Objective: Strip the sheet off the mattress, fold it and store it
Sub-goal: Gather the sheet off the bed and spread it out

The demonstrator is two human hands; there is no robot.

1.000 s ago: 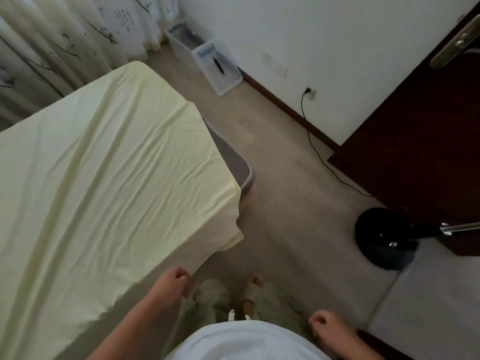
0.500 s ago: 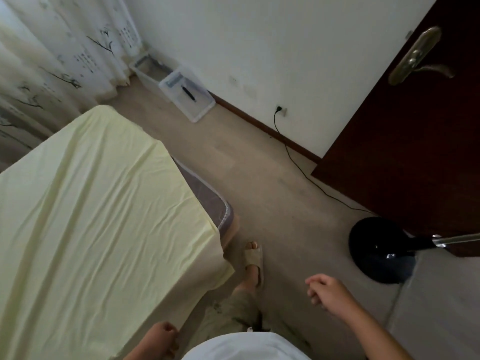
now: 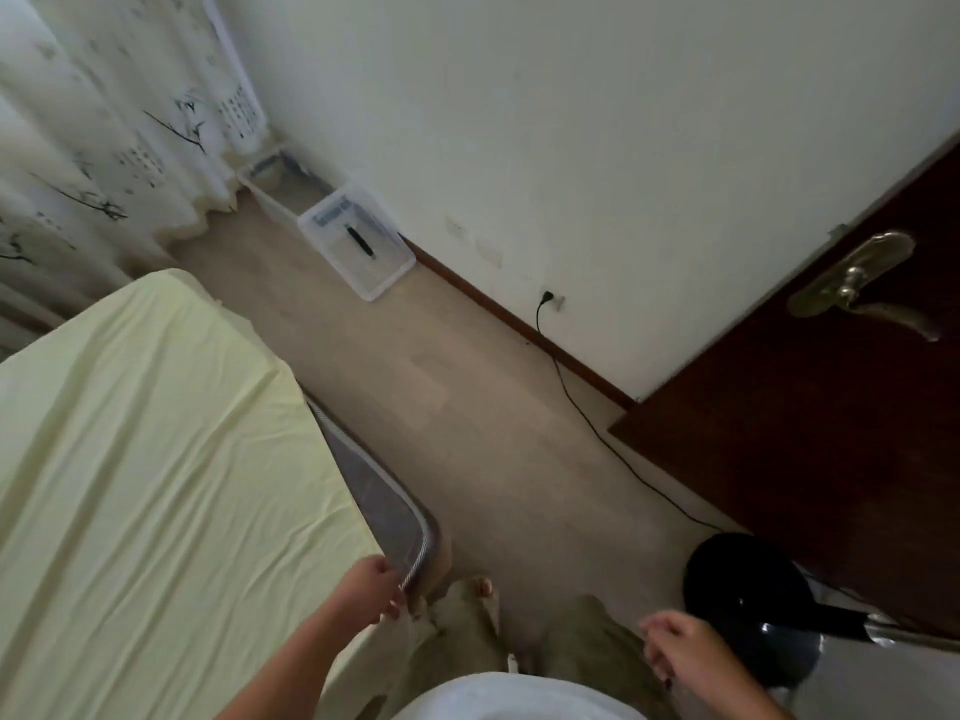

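Now, head view, the only one. Pale yellow sheet (image 3: 156,485) is spread over most of the mattress (image 3: 384,504), wrinkled, not yet stripped. Near corner already bared: grey mattress side with its piped edge shows where the sheet has been drawn back from it.

Left hand (image 3: 371,589) is at that corner, fingers (image 3: 392,608) curled and pinching the sheet's edge right beside the piping. Judged reason: the corner is the natural start, since freeing it loosens the rest. Grip is close to fully closed on the cloth; how much fabric is bunched inside it cannot be told.

Right hand (image 3: 680,649) hangs apart from the bed, above the floor (image 3: 457,407), near the fan base (image 3: 753,605). Fingers loosely curled, holding nothing visible. It looks idle, probably free to take a second hold once slack comes.

Surroundings: curtain (image 3: 104,122) behind the far end of the bed; clear bin (image 3: 358,246) on the floor against the wall (image 3: 519,122); cord (image 3: 587,423) running from a wall socket along the floor toward the fan base; dark door (image 3: 831,433) with brass handle (image 3: 857,288) at right.

Progress judged early: one corner loose, folding and storing not begun. The bin may be the storage place, but that is a guess.
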